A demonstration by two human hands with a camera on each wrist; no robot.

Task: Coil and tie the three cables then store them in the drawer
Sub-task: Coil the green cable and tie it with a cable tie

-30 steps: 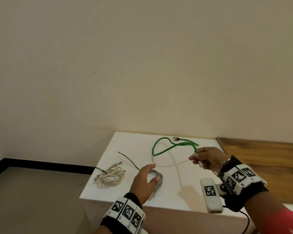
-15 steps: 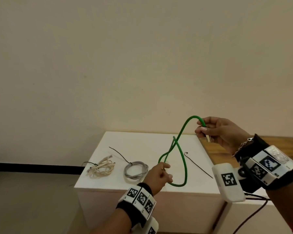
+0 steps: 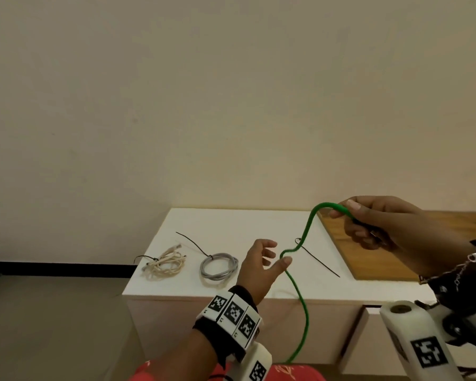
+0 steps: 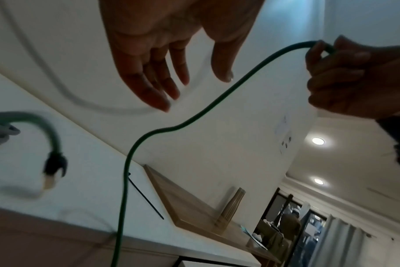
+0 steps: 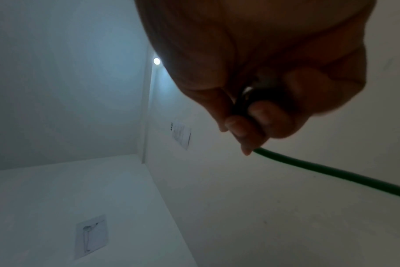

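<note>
Now the white cabinet top (image 3: 231,224) carries less than it did a second ago: the green cable (image 3: 304,323) has been lifted clear of it and hangs in one long strand past the front edge, where half a second ago it crossed itself in a loop between the hands. To the right of the white top lies a wooden board (image 3: 396,254), its near corner just beside the loose black zip tie (image 3: 320,261), which lies alone on the white surface behind the green strand. The right hand (image 3: 390,224) is raised above the board's left edge with thumb and fingers curled round the cable's upper end; the right wrist view shows the fingers (image 5: 269,115) closed over a dark plug with the green cable (image 5: 331,173) running out below them. The left hand (image 3: 261,264) has let go of the cable since half a second ago and is spread, fingers straight and apart, the thumb tip just touching the bend in the strand; the left wrist view confirms the open palm (image 4: 162,45) with nothing in it. Left of that hand, the grey cable (image 3: 219,266) sits coiled and tied near the front edge, and the cream cable (image 3: 164,264) lies bundled and tied near the left edge, both where they were. Between the grey coil and the zip tie the white surface is bare. Wristbands carry black-and-white square markers; no writing is legible.
</note>
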